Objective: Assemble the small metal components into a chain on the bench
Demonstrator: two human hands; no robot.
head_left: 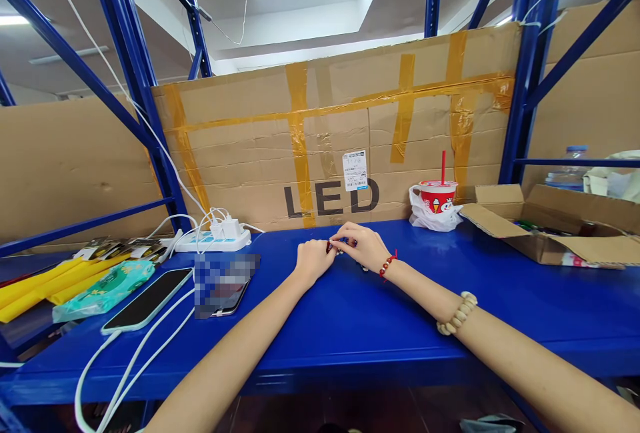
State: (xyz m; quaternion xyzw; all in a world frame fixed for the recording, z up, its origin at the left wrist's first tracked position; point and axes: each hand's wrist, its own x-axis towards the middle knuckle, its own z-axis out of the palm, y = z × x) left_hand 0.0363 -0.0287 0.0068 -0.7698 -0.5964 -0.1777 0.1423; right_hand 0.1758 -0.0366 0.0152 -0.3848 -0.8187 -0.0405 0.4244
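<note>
At center, the left hand [316, 259] and right hand [364, 244] pinch dark red beads [329, 246]. Blue shelf [400, 333] offers open room toward its front edge, lower center; cardboard carton [595, 249] borders right.

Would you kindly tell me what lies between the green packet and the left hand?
In the head view, a phone in a teal case, white cables and a second, partly pixelated phone lie between the packet and left hand.
</note>
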